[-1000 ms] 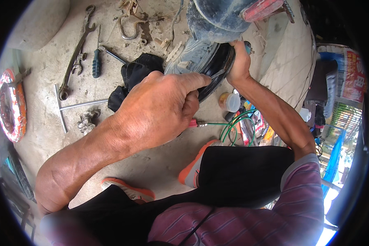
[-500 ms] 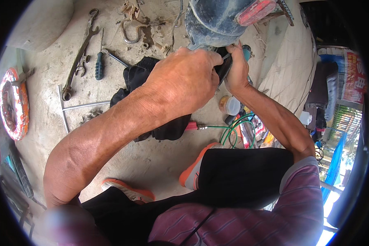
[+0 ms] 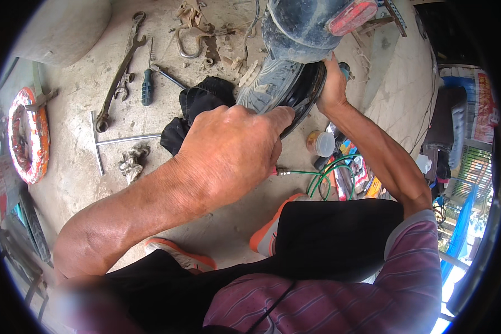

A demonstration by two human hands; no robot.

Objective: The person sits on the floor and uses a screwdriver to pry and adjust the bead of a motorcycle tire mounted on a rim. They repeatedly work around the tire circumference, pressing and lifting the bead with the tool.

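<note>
A tyre (image 3: pixel 266 83) with dusty grey tread and a shiny black inner side shows below a dirty dark mudguard (image 3: pixel 298 33). My left hand (image 3: pixel 236 147) is curled round the near part of the tyre, its index finger lying along the black side. The rest of its fingers are hidden beneath. My right hand (image 3: pixel 332 86) is closed about the tyre's right edge, just under the mudguard; its fingertips are out of sight. A black cloth (image 3: pixel 206 97) lies on the ground beyond my left forearm.
Left on the floor lie a large wrench (image 3: pixel 118 80), a green-handled screwdriver (image 3: pixel 147 89) and a T-handle wrench (image 3: pixel 114 140). An orange-and-white wrapped ring (image 3: pixel 29 136) leans farther left. On the right are a small tub (image 3: pixel 320 143) and a coiled green hose (image 3: pixel 331 170).
My left hand has come down and toward me from the mudguard, uncovering the tyre's tread and black side. My right hand stays at the right edge. The view has shifted slightly.
</note>
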